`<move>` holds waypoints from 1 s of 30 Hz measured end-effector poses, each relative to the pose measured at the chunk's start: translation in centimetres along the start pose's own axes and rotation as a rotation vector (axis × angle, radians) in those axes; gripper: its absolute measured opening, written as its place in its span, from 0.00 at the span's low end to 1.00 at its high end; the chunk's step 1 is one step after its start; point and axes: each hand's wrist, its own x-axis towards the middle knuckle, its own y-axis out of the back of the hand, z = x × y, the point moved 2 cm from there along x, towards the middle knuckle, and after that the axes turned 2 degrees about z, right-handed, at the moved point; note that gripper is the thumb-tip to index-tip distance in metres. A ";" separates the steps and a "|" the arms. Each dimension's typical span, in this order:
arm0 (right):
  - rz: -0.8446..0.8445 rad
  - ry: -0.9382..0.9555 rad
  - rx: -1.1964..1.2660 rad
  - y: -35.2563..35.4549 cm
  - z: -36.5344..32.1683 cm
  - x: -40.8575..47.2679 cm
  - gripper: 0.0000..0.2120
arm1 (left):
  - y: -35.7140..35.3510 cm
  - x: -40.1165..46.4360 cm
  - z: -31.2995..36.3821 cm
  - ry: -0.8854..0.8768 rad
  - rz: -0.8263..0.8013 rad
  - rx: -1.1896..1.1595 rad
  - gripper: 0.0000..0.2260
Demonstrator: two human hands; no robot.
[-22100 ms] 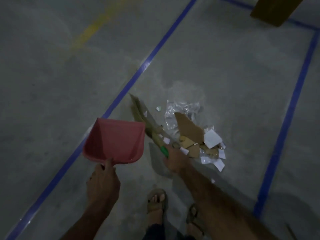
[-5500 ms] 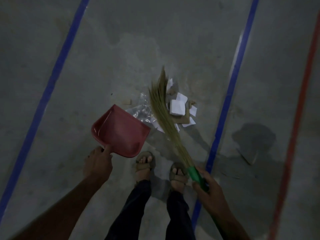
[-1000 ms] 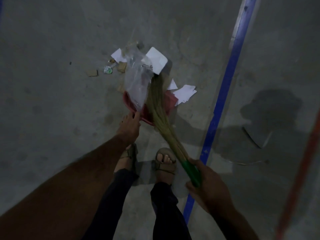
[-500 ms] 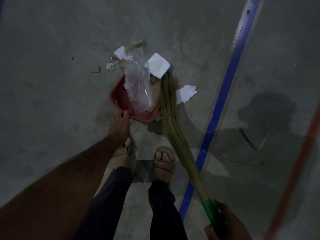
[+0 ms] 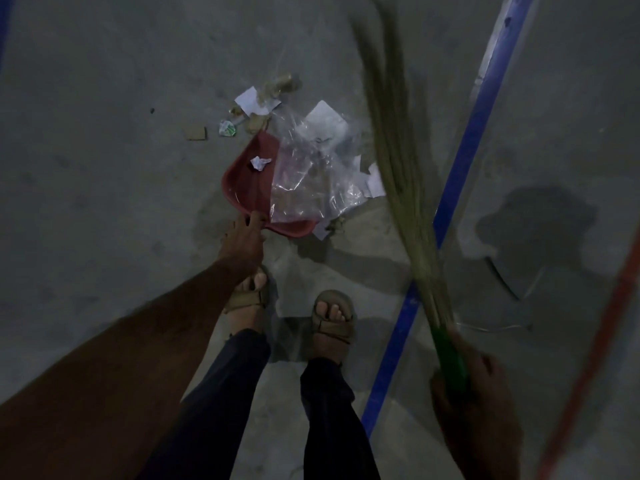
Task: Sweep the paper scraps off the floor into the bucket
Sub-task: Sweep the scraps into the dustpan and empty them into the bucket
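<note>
A red dustpan [image 5: 250, 181] lies on the concrete floor ahead of my feet. My left hand [image 5: 244, 241] grips its near rim. A clear plastic bag [image 5: 311, 171] and a crumpled white scrap [image 5: 259, 163] lie in the pan. More paper scraps [image 5: 254, 102] and cardboard bits [image 5: 195, 133] are scattered beyond and to the left of it. White pieces [image 5: 374, 180] sit at the pan's right side. My right hand [image 5: 476, 403] grips the green handle of a grass broom [image 5: 394, 140], whose bristles are lifted and blurred to the right of the pan. No bucket is in view.
My two sandalled feet [image 5: 332, 318] stand just behind the dustpan. A blue tape line [image 5: 460, 168] runs diagonally on the right, and a red line [image 5: 602, 341] lies further right. A dark shadow and a thin wire lie on the floor at the right.
The broom has swung up and to the right, away from the dustpan. The plastic bag has settled flatter across the pan. My left hand stays on the pan's rim.
</note>
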 end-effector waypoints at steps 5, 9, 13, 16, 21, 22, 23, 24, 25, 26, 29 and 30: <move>0.109 0.117 -0.041 -0.6 -6.4 10.0 0.31 | 0.4 0.4 -0.1 -0.013 0.005 0.019 0.18; 0.007 0.183 -0.150 -1.1 -9.8 15.6 0.32 | 0.8 0.8 0.0 -0.022 0.028 0.065 0.18; -0.205 0.151 -0.225 -3.0 -11.1 17.7 0.29 | 1.3 1.0 1.4 -0.045 0.066 0.054 0.16; -0.290 0.134 -0.138 -4.0 -10.7 16.5 0.32 | 1.6 0.8 2.7 -0.045 0.094 0.048 0.13; -0.385 0.186 -0.024 -4.7 -9.9 13.8 0.32 | 0.9 0.5 3.0 -0.043 0.060 0.005 0.14; -0.380 0.192 0.004 -4.9 -9.6 13.4 0.32 | 0.6 0.5 2.8 -0.049 0.057 -0.005 0.15; -0.375 0.192 0.025 -4.9 -9.4 13.1 0.32 | 0.2 0.6 2.5 -0.050 0.058 -0.011 0.15; -0.367 0.195 0.038 -4.9 -9.4 12.8 0.32 | -0.1 0.6 2.3 -0.040 0.054 -0.012 0.16; -0.356 0.196 0.049 -4.9 -9.4 12.4 0.32 | -0.5 0.6 1.9 -0.027 0.045 -0.016 0.16; -0.339 0.199 0.058 -4.9 -9.3 11.9 0.32 | -0.9 0.6 1.6 -0.017 0.032 -0.023 0.17; -0.302 0.174 0.071 -4.8 -9.1 10.2 0.30 | -2.1 0.4 0.9 -0.057 0.001 0.011 0.17; -0.291 0.172 0.080 -4.9 -9.1 9.6 0.30 | -2.3 0.3 0.8 -0.071 -0.004 0.033 0.17</move>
